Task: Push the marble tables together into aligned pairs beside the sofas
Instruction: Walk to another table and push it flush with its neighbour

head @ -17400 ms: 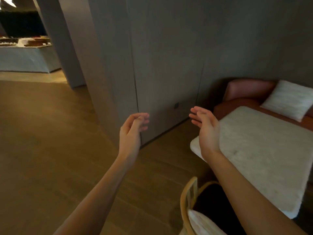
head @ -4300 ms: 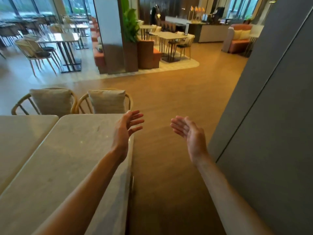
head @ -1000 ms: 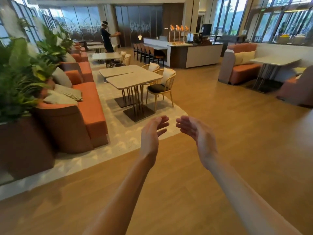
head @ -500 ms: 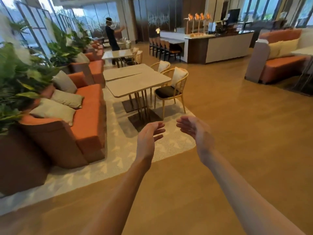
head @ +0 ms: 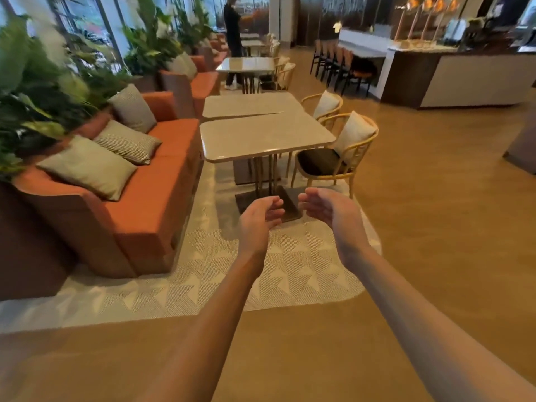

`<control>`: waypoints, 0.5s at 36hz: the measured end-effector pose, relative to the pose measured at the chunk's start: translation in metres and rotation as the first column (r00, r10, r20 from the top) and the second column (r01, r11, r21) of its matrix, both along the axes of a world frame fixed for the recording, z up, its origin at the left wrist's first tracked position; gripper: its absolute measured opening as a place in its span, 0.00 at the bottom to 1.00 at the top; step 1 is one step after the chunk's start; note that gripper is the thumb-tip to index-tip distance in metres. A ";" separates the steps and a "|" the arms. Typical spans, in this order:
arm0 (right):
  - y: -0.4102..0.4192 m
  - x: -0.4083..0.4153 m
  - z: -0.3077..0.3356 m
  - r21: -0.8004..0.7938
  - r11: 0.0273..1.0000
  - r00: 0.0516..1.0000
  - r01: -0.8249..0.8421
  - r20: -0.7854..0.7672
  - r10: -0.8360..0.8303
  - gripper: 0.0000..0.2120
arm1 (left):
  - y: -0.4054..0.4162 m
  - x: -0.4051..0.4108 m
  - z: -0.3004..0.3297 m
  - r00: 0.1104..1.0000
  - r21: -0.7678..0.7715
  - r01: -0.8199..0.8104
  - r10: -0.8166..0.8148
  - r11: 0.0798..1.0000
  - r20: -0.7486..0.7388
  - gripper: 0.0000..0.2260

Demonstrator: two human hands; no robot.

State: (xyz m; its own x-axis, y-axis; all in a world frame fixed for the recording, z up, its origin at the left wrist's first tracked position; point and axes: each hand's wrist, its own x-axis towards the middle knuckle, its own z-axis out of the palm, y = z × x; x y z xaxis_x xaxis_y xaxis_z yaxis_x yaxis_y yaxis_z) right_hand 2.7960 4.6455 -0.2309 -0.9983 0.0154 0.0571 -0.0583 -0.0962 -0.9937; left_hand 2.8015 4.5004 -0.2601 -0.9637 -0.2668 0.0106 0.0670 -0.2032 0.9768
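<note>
Beside orange sofa: two pale marble tables, wedge-shaped gap between.

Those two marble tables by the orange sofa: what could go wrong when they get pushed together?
The near marble table and the far marble table show a wedge-shaped gap, wider at the sofa side, so a straight push might leave them skewed. The wooden chair sits close against the near table and could get knocked. The table base stands on the rug, which may bunch up.
</note>
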 end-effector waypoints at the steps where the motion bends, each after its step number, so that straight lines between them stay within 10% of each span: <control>1: 0.001 -0.025 -0.001 0.013 1.000 1.000 -0.008 0.004 0.008 0.14 | 0.002 -0.024 -0.002 1.000 0.010 -0.016 0.016 1.000 -0.001 0.14; 18: -0.134 -0.407 -0.015 0.051 0.949 0.951 -0.311 0.024 0.310 0.12 | -0.161 -0.332 -0.017 0.940 -0.091 -0.329 0.335 0.940 0.060 0.11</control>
